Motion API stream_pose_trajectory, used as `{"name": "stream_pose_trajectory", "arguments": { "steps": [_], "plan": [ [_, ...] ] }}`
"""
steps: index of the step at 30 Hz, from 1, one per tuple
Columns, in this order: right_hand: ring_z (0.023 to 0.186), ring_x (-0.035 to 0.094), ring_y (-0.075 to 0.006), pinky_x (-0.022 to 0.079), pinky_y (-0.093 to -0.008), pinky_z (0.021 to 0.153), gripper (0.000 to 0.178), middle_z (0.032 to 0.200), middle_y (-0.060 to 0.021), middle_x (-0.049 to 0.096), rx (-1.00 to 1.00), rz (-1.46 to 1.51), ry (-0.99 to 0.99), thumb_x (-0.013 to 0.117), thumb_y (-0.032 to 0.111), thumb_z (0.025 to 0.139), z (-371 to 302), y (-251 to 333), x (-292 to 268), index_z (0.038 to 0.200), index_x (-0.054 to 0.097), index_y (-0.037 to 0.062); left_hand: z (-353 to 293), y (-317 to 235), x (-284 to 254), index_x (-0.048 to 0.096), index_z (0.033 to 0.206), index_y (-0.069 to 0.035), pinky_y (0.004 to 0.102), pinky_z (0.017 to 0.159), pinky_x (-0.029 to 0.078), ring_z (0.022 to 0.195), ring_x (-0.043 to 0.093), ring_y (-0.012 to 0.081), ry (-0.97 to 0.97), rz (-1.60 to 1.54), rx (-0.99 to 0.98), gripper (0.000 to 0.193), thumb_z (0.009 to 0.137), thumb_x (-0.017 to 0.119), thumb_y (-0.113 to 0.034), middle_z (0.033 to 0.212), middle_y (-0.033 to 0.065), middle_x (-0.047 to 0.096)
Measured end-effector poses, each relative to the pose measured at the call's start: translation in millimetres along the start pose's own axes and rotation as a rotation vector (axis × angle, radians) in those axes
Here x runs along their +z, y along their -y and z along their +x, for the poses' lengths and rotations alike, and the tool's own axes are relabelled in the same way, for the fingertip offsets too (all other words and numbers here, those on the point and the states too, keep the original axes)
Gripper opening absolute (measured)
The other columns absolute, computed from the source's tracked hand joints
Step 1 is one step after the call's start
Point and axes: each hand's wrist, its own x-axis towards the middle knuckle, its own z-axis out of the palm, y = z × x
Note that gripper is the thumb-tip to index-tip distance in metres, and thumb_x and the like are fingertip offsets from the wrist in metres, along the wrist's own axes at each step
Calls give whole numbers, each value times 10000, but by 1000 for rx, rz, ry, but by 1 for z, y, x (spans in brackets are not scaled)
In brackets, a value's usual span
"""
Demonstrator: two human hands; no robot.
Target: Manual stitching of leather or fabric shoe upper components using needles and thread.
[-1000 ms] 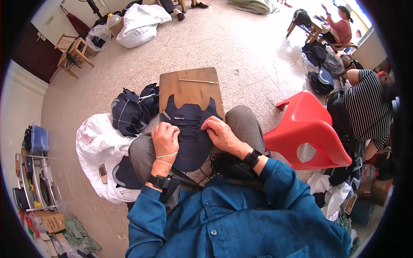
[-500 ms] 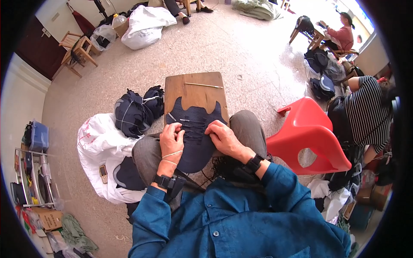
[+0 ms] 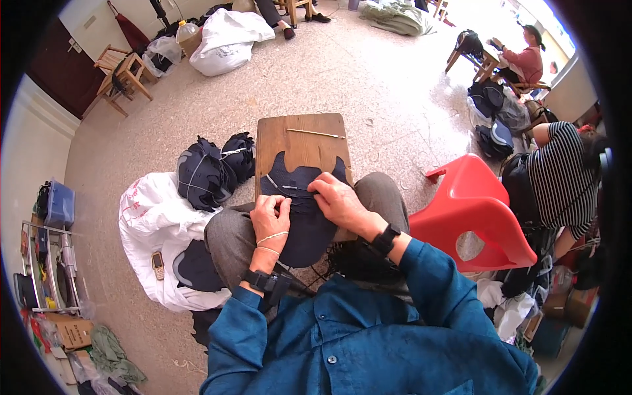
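A dark navy shoe upper (image 3: 304, 230) lies flat across my lap and the near part of a small wooden stool (image 3: 301, 125). Dark laces run across its middle, and two pale lace tips (image 3: 289, 187) show near its far part. The fingers of my left hand (image 3: 268, 216) are pinched at the upper's left side, beside the laces. Farther up on the right, my right hand (image 3: 334, 196) pinches at the laced part, thumb and forefinger together. What exactly lies between the fingertips is too small to make out. Both wrists wear black bands.
A thin pale stick (image 3: 316, 133) rests on the stool's far part. Tied bundles of dark uppers (image 3: 201, 172) and a white sack (image 3: 148, 214) with a phone (image 3: 157, 265) lie at left. A red plastic stool (image 3: 471, 197) stands at right, near a person in stripes (image 3: 559, 178).
My right hand has shifted up and left over the upper, while my left hand has moved slightly down and right. The upper's laced part now looks bunched between them.
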Motion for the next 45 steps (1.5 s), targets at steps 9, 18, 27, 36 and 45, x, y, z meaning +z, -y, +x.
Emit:
{"name": "stream_pose_trajectory", "arguments": {
  "steps": [9, 18, 27, 36, 45],
  "plan": [
    [951, 649, -379, 542, -478, 788, 188, 952, -159, 613, -27, -161, 102, 608, 32, 865, 12, -1, 19, 1052, 620, 47, -5, 3, 8, 703, 938, 3, 308, 607, 498, 643, 605, 182, -60, 49, 92, 133, 886, 774, -97, 884, 98, 633],
    [963, 636, -403, 525, -482, 820, 187, 967, -181, 614, 30, -123, 100, 592, -10, 852, 1, -12, -9, 1032, 602, 37, -6, 3, 11, 692, 955, -11, 322, 630, 505, 673, 609, 196, -87, 89, 88, 107, 878, 749, -59, 902, 96, 632],
    [937, 666, -362, 546, -416, 803, 132, 966, -174, 650, 39, 56, -14, 585, -6, 921, -7, -22, -3, 1049, 612, 13, 6, -15, -1, 680, 963, -79, 415, 791, 477, 847, 604, 291, -49, 90, 107, 132, 852, 751, -87, 942, 78, 609],
    [940, 683, -266, 549, -364, 854, 206, 975, -142, 668, 209, 214, -155, 527, -60, 930, -11, -25, 4, 1099, 628, 0, 45, -24, 10, 740, 892, -152, 460, 1044, 358, 1025, 563, 248, 216, 464, 549, 118, 780, 777, -142, 975, 25, 592],
    [982, 673, -342, 545, -402, 875, 236, 1016, -185, 649, 197, 233, -140, 491, -72, 908, -14, -22, 0, 1103, 608, -12, 56, -8, -5, 667, 861, -147, 492, 1057, 340, 990, 561, 239, 169, 696, 634, 46, 829, 695, -130, 905, 28, 565]
  ]
}}
